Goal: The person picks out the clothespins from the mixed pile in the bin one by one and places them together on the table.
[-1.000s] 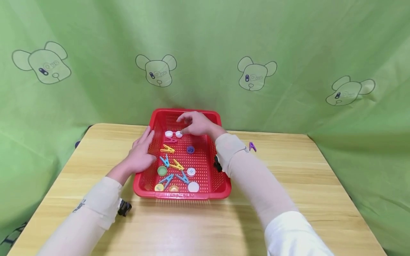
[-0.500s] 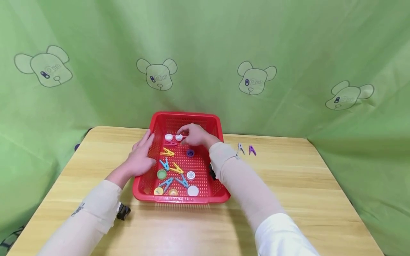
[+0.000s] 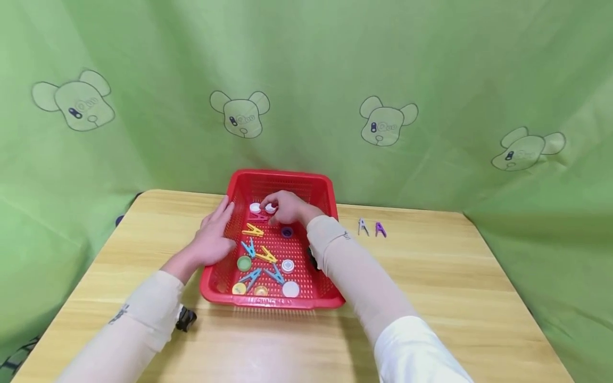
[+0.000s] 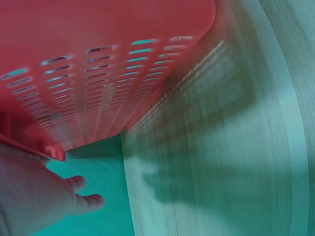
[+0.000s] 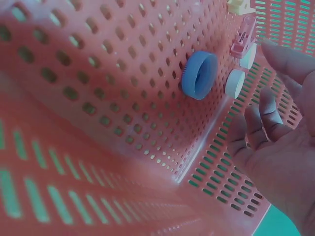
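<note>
The right hand (image 3: 286, 208), fingers loosely bent and holding nothing, is close to a small, round white cap (image 5: 236, 84) in the holey red basket (image 3: 273, 302), whose edge the straight-fingered left hand (image 3: 210, 239) touches, before a green curtain (image 3: 306, 48) saying “Qoo”.

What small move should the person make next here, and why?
Probably lower the right hand and pinch the pink clip. That hand is empty inside the red basket, close to that clip and the white caps; a purple clip and a grey clip lie on the table, while the left hand rests on the basket's left side.
</note>
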{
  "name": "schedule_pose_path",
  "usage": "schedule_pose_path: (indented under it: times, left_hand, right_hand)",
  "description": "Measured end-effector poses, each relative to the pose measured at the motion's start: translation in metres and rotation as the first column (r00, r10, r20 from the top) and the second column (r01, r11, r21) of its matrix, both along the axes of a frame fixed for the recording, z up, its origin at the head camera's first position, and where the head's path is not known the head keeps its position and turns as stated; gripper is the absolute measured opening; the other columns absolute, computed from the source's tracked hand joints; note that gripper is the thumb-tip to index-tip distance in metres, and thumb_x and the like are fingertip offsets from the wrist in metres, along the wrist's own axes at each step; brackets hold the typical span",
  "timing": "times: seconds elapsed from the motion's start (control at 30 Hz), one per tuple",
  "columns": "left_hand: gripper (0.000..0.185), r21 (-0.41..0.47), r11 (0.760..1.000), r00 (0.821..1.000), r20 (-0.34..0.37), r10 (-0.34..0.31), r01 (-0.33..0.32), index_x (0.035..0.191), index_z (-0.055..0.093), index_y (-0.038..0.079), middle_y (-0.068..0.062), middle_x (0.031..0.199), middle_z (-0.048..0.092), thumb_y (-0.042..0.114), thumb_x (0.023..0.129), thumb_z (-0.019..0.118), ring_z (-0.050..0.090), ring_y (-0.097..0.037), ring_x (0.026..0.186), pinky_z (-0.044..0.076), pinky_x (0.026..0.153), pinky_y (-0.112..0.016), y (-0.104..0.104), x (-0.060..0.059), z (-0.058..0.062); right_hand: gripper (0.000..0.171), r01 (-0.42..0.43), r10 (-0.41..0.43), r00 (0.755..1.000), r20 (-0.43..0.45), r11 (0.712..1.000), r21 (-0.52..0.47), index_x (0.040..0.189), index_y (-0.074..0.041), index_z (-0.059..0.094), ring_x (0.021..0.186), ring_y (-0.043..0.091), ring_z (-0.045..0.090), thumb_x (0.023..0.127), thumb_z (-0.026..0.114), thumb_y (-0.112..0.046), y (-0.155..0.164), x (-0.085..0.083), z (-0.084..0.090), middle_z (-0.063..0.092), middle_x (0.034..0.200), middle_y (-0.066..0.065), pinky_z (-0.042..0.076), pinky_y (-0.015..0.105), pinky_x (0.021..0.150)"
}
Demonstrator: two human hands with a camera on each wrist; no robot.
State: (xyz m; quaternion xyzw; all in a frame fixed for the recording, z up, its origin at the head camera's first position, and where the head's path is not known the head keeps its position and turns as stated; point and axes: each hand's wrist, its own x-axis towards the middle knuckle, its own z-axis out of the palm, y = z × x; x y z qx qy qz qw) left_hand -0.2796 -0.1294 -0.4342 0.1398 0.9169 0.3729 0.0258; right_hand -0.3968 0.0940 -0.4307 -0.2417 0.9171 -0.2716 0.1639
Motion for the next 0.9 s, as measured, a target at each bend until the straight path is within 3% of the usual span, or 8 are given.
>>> schedule_pose_path:
  times: [0.17,0.4,0.73,0.9]
  left_hand:
    - [0.098,0.005,1.0,1.0,0.006,-0.007,0.007,0.16,0.012,0.004,-0.006,0.167,-0.007,-0.002,0.078,0.064,0.003,-0.047,0.146,0.016,0.108,-0.072,0.002,0.002,-0.001]
    - [0.097,0.0,1.0,1.0,-0.023,-0.014,0.014,0.16,0.012,0.003,-0.01,0.167,-0.005,-0.001,0.078,0.065,0.006,-0.05,0.144,0.017,0.108,-0.072,-0.001,0.001,-0.001]
    - [0.099,0.003,1.0,1.0,-0.015,-0.019,0.019,0.16,0.011,0.003,-0.007,0.167,-0.007,-0.001,0.077,0.065,0.004,-0.048,0.145,0.016,0.108,-0.072,-0.001,0.0,-0.002]
    - [0.098,0.004,1.0,1.0,-0.013,-0.018,0.018,0.16,0.011,0.003,-0.007,0.167,-0.007,-0.001,0.078,0.065,0.004,-0.047,0.146,0.016,0.108,-0.072,-0.002,-0.001,-0.003]
  right_hand:
    - [0.049,-0.032,0.032,0.999,0.016,0.999,0.009,0.128,-0.016,0.069,0.106,0.023,0.054,0.082,0.079,-0.002,-0.001,-0.006,-0.005,0.063,0.124,0.01,0.05,0.033,0.086]
    - [0.055,-0.071,0.074,0.997,-0.018,0.99,0.124,0.133,-0.027,0.066,0.113,0.02,0.047,0.084,0.079,-0.006,-0.01,-0.017,-0.008,0.055,0.13,0.005,0.047,0.036,0.096]
    - [0.057,-0.074,0.085,0.996,-0.034,0.967,0.245,0.135,-0.039,0.063,0.112,0.019,0.041,0.086,0.078,-0.014,-0.02,-0.022,-0.014,0.049,0.118,0.0,0.048,0.038,0.093]
    - [0.059,-0.094,0.119,0.991,-0.066,0.951,0.294,0.137,-0.041,0.06,0.114,0.021,0.04,0.088,0.076,-0.013,-0.022,-0.021,-0.015,0.047,0.12,0.001,0.046,0.043,0.096]
